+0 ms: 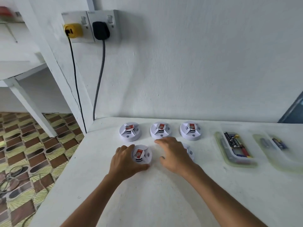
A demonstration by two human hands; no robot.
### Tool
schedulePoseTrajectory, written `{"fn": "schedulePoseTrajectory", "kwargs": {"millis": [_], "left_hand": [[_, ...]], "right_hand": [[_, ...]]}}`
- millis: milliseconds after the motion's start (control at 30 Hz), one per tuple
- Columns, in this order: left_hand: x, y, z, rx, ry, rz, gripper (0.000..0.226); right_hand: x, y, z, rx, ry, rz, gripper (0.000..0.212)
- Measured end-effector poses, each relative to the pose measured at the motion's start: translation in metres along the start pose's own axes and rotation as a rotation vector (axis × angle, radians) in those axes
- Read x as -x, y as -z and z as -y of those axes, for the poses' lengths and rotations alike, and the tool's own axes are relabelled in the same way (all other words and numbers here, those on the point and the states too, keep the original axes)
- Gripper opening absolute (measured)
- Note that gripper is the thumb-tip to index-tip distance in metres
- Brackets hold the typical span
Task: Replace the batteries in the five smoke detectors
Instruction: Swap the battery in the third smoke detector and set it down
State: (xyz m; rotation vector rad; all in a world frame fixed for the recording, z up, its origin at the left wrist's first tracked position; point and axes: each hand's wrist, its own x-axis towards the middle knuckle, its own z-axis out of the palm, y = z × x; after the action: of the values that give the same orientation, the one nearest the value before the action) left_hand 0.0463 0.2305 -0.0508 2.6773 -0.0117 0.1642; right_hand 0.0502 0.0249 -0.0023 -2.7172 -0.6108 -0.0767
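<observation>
left hand (124, 159) has its grip curled round the front-left smoke detector (142, 155), thumb at the near rim and fingers over the far side, with the detector sitting on the white bench (147, 194). right hand (173, 154) is spread loose with fingers out, holding nothing, hovering over the front-right detector (190, 152) and hiding most of it. behind them the other three sit in a row near the wall: back-left (129, 131), back-middle (160, 129), back-right (191, 131). all five look face up and closed, each with a little red sticker on top (can't read it). off to the right, a clear tray (229, 159) holds a bunch of batteries (234, 141), and a second tray (278, 161) just beside it holds only a couple (278, 143). can't tell which lot is fresh. my guess is this is right at the start: no detector opened, so pretty much all five left to do.
</observation>
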Motion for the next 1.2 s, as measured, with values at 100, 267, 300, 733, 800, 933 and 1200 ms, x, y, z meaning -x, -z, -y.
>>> {"fn": "schedulePoseTrajectory", "kwargs": {"millis": [100, 267, 300, 733, 800, 933, 1200], "left_hand": [[-0.003, -0.005, 0.001, -0.027, 0.001, 0.014, 0.081], [-0.005, -0.007, -0.001, -0.036, 0.022, 0.053, 0.097], [-0.004, -0.007, -0.002, -0.044, 0.025, 0.061, 0.1], [-0.099, 0.013, 0.006, 0.002, 0.134, 0.112, 0.077], [-0.112, 0.007, 0.007, -0.031, 0.149, 0.155, 0.077], [-0.121, 0.006, -0.004, 0.03, 0.18, 0.01, 0.07], [-0.11, 0.031, -0.033, 1.137, 0.198, 0.203, 0.06]], "right_hand": [[-0.002, 0.006, -0.023, 0.146, -0.187, 0.17, 0.086], [0.001, 0.012, -0.044, 0.143, -0.249, 0.358, 0.09], [0.0, 0.012, -0.044, 0.14, -0.24, 0.361, 0.088], [-0.058, -0.001, -0.001, -0.008, 0.112, 0.054, 0.069], [-0.069, -0.008, 0.005, -0.055, 0.092, 0.024, 0.068], [-0.08, -0.016, 0.007, -0.159, 0.076, -0.034, 0.063], [-0.095, -0.009, 0.02, -0.587, 0.003, -0.122, 0.074]]}}
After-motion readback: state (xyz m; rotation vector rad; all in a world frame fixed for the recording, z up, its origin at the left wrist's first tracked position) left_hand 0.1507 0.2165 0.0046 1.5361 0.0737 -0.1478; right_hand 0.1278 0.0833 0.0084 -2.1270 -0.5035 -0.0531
